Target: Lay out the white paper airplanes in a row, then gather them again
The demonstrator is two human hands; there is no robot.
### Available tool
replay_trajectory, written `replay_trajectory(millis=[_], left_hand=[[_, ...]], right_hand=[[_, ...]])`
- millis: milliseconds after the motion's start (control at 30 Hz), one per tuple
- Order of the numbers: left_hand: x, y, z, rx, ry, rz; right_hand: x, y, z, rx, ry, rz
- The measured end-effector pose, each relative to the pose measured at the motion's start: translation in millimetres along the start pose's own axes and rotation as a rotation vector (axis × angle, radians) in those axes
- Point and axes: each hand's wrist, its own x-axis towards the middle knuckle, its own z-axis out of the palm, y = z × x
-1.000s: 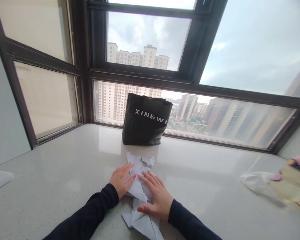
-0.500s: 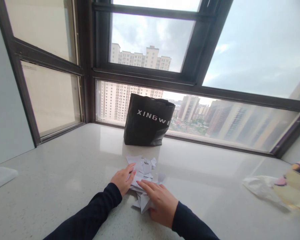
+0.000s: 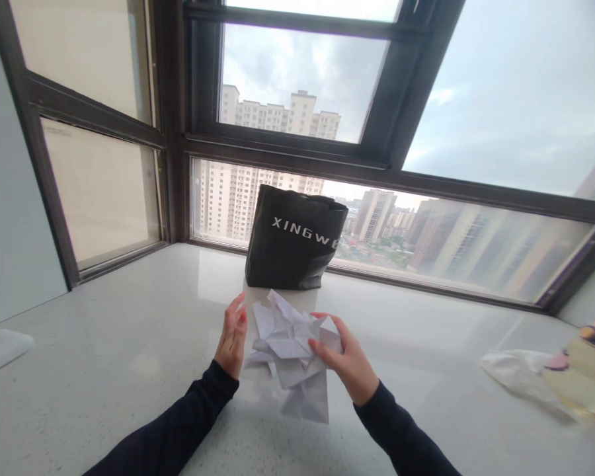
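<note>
1. Many white folded paper pieces (image 3: 290, 347) were bunched into one loose heap in the middle, near the front of the black bag (image 3: 292, 254) with white letters. It was hard to tell if the whole heap lay on the counter (image 3: 129, 363) or if part was lifted.
2. The gathering looked mostly done, since the pieces in view were all together. The heap was not neat yet: corners poked out all around, and the lowest part hung out toward the person.
3. The bag stood upright by the window (image 3: 496, 99). Its inside could not be seen.
4. The right hand (image 3: 346, 360) was partly closed on the right edge of the heap, with the thumb on top and the fingers behind.
5. The left hand (image 3: 231, 342) was open and held nothing. It stood on its side just left of the heap, fingers close together and pointing up and away.
6. Both arms reached forward in dark sleeves (image 3: 193, 410), one on each side.
</note>
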Motion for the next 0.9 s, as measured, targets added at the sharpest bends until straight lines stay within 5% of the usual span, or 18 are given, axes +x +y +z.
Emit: replay_trajectory(millis=[233, 433, 500, 700, 900], left_hand=[[1, -14, -2.5, 0.148, -0.052, 0.027], [3, 3, -4.5, 0.304, 0.089, 0.206], [1, 1, -4.0, 0.38, 0.016, 0.217], [-13, -26, 3.3, 0.703, -0.488, 0.088], [-9, -13, 3.2, 0.703, -0.49, 0.111]], right_hand=[[1, 54, 3, -0.407, 0.248, -0.064], [-2, 70, 3, -0.659, 0.203, -0.023], [-5, 71, 6, -0.686, 0.147, 0.019], [-11, 54, 12, -0.613, -0.094, 0.026], [-10, 41, 12, -0.633, 0.001, -0.084]])
